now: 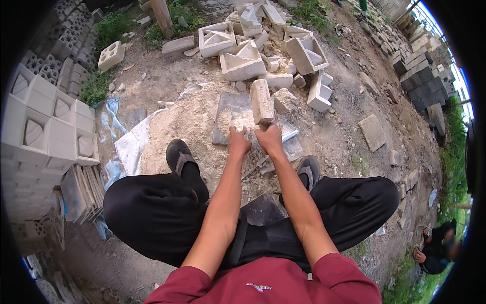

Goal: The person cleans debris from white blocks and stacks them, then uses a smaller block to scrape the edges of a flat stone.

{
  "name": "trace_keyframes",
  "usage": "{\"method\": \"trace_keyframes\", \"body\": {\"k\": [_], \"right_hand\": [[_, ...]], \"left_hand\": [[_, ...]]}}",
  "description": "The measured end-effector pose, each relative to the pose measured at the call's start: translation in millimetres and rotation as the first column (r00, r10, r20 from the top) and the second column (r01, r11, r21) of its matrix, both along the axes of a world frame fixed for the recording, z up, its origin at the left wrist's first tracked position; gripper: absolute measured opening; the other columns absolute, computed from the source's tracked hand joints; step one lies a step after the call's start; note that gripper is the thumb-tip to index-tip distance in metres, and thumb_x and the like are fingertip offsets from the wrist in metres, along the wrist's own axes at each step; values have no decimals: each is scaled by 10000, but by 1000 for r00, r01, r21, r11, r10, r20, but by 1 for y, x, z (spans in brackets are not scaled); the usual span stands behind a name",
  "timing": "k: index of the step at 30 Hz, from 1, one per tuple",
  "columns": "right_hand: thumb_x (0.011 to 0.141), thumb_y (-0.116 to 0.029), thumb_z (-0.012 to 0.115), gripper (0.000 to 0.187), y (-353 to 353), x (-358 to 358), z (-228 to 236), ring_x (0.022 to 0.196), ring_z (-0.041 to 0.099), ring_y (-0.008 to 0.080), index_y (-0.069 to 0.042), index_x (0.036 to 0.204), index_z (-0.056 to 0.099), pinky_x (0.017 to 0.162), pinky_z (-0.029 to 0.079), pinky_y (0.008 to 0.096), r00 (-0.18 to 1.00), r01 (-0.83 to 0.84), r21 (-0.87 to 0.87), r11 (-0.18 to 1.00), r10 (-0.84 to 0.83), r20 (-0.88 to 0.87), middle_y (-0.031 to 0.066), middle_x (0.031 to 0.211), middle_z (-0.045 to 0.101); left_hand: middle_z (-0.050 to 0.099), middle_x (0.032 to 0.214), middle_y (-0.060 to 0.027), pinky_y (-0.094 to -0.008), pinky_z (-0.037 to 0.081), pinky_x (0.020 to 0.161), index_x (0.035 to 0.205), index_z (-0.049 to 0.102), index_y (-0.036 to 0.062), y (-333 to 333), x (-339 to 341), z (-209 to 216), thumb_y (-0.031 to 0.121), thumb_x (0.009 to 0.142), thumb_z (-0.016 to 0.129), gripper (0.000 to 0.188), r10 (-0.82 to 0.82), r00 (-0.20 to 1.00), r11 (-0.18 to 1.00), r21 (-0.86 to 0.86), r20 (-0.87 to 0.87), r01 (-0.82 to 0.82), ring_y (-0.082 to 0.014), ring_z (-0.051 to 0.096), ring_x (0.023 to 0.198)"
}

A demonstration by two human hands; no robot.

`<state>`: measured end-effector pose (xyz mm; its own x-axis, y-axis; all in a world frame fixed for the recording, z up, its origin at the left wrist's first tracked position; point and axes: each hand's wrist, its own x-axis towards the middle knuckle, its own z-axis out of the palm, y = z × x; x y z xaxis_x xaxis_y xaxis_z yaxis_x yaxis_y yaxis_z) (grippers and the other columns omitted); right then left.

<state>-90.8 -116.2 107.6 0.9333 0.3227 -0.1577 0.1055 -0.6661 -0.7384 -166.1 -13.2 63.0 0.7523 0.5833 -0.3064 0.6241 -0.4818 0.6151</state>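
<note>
My right hand (270,138) is closed at the near end of a dusty tan rectangular block (261,100), which looks like a mallet head. Any handle is hidden by the hand. Just left of it, my left hand (239,141) has its fingers curled at the near edge of a flat grey slab (223,117). Pale crumbs and powder lie on that slab. What the left fingers hold, if anything, cannot be made out. Both hands are between my feet, close together but apart.
Broken cream-coloured hollow blocks (242,62) pile up beyond the slab. A mound of pale rubble (172,129) lies to the left, beside a white sheet (135,142). Patterned blocks (38,116) are stacked at far left. Another person (438,248) is at lower right.
</note>
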Motion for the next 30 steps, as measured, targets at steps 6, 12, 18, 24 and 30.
{"method": "trace_keyframes", "body": {"k": [6,12,18,24,30], "right_hand": [[728,-221,645,504,-4,-9,-33,935,619,470,121,1080,532,813,506,468,991,55,118,992,-69,115,341,954,631],[697,-252,679,503,-7,-5,-25,966,621,456,138,994,568,832,508,463,986,-143,-156,977,127,-105,343,949,632],[715,-261,676,516,2,1,-17,892,626,472,116,1032,523,807,506,491,996,22,130,991,-33,84,333,906,636],[718,-202,656,600,-13,-12,-46,946,607,481,124,1181,458,804,503,470,990,-141,-105,984,140,-19,348,949,619],[699,-235,678,477,-12,13,-37,910,640,434,111,1018,595,804,516,453,983,-169,-192,967,151,-102,313,945,646]], "left_hand": [[332,1402,-218,-426,415,1028,1253,620,143,-7,8,6,82,760,615,497,15,998,1000,-7,60,-15,-399,453,1228],[359,1370,-209,-453,431,1002,1255,615,168,2,2,11,120,775,618,482,13,999,1000,13,-38,-13,-390,467,1211],[421,1310,-175,-453,452,973,1293,592,196,-16,0,12,154,790,607,505,74,995,997,31,-69,-72,-362,470,1215],[479,1244,-247,-430,447,964,1236,639,178,-14,3,-1,187,788,606,449,137,990,991,5,40,-137,-402,525,1138],[483,1224,-261,-420,442,966,1208,655,147,-9,4,1,187,788,608,425,96,995,995,6,13,-96,-394,525,1142]]}}
